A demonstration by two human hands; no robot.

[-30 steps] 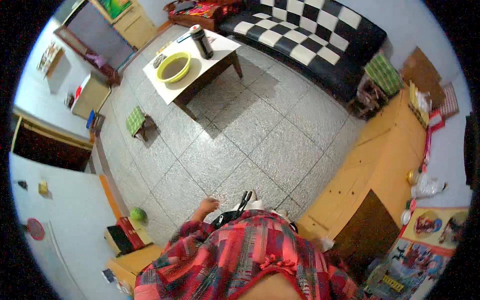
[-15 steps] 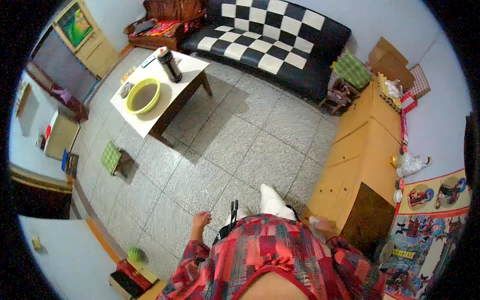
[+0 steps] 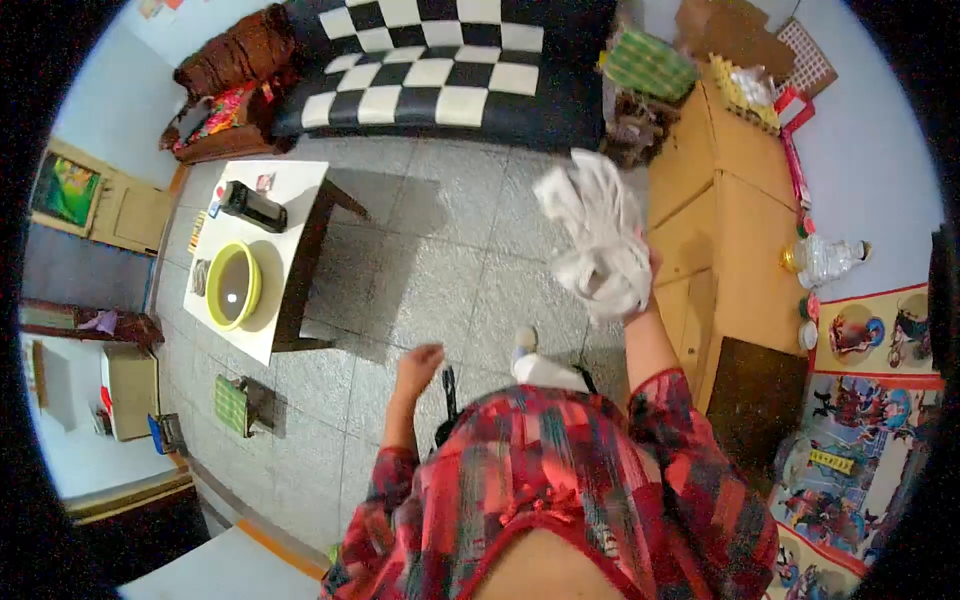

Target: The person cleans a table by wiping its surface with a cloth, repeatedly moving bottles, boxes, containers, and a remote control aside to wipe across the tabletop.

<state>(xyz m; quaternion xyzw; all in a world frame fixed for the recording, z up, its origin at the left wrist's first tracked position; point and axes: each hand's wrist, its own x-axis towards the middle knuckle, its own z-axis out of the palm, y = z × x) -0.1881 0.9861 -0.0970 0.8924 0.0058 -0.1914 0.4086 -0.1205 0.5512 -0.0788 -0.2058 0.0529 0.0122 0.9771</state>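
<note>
My right hand (image 3: 655,277) is raised ahead of me at the right, closed on a bunched, off-white cloth (image 3: 600,245). The cloth hides most of its fingers, and loose folds stick up from the bundle. My left hand (image 3: 418,370) hangs over the floor left of my body with loosely bent fingers and nothing visible in it. A dark strap-like piece (image 3: 450,390) shows just beside it, apart from the fingers.
A white table (image 3: 290,190) at the left bears a yellow-green basin (image 3: 250,262) of water and a dark flask (image 3: 252,206). Beyond stands a checkered sofa (image 3: 430,72). A wooden cabinet (image 3: 745,250) lines the right wall. A small green stool (image 3: 232,405) stands near the table.
My right hand has risen forward from beside the cabinet, bringing the cloth into full view. My left hand has moved slightly up. The view has turned, and the sofa and table appear further left.
</note>
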